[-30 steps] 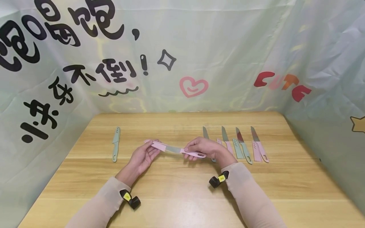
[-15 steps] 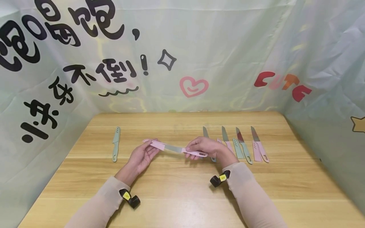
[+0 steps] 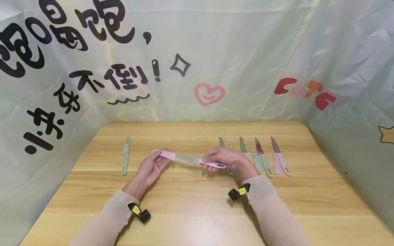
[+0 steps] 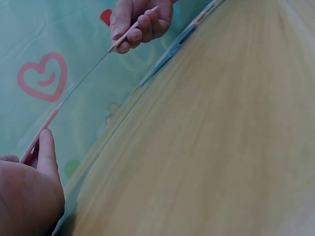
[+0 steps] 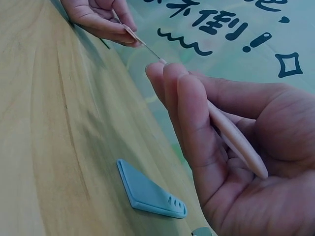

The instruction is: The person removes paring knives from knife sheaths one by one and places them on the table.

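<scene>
My left hand (image 3: 154, 167) pinches a pink knife sheath (image 3: 167, 154) between thumb and fingers. My right hand (image 3: 223, 159) grips the pink handle of a knife (image 3: 187, 159), its grey blade bare between the two hands. The blade's tip end is hidden at the sheath's mouth. Both are held above the table, sloping slightly down to the right in the head view. Seen from the left wrist, the blade (image 4: 83, 80) appears as a thin edge-on line. In the right wrist view, the handle (image 5: 241, 142) lies across my curled fingers.
A sheathed green knife (image 3: 125, 156) lies at the table's left. To the right lie several bare-bladed knives, including a green-handled knife (image 3: 265, 165) beside its green sheath (image 3: 257, 160) and a pink-handled knife (image 3: 283, 162). A blue-green sheath (image 5: 150, 191) lies below my right hand.
The hands have drawn slightly apart, sheath to the left and knife handle to the right. More of the blade now shows between them. The knives on the table have stayed put.
</scene>
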Demonstrator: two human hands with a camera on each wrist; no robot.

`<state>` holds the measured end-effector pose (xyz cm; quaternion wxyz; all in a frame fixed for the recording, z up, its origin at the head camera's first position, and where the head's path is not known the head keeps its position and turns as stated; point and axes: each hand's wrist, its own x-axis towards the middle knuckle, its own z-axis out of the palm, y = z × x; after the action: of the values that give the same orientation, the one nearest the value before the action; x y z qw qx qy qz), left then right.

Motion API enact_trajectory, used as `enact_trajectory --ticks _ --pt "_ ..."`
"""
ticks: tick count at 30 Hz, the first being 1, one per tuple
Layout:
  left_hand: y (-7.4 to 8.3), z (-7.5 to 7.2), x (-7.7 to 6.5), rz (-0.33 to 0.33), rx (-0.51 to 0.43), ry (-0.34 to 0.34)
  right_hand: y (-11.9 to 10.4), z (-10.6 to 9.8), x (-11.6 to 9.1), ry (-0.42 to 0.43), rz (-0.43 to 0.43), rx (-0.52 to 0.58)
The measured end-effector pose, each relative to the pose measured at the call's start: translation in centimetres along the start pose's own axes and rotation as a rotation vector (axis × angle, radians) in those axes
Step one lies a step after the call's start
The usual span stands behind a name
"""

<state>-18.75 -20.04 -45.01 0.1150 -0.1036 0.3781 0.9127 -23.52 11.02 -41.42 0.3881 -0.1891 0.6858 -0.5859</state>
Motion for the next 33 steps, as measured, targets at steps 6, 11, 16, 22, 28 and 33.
enact_trajectory --ticks 6,11,16,22,28,33 --pt "0.2 -0.2 0.0 0.014 -0.001 0.012 0.0 -0.2 -0.2 0.008 0.004 0.01" --pt "0.3 -0.4 -0.1 0.019 0.009 0.0 -0.2 -0.1 -0.3 0.001 -0.015 0.022" --pt "0.4 -0.2 0.0 0.011 0.019 -0.03 -0.5 0.1 -0.2 0.007 -0.021 0.047" --pt "0.5 0.3 0.0 0.008 0.058 -0.025 -0.6 0.5 0.0 0.057 -0.041 0.017" --pt "0.4 0.5 0.5 0.005 0.082 -0.024 -0.8 0.8 0.3 0.125 -0.062 -0.008" --pt "0.4 0.6 0.8 0.001 0.086 -0.033 -0.9 1.0 0.5 0.17 -0.063 0.021"
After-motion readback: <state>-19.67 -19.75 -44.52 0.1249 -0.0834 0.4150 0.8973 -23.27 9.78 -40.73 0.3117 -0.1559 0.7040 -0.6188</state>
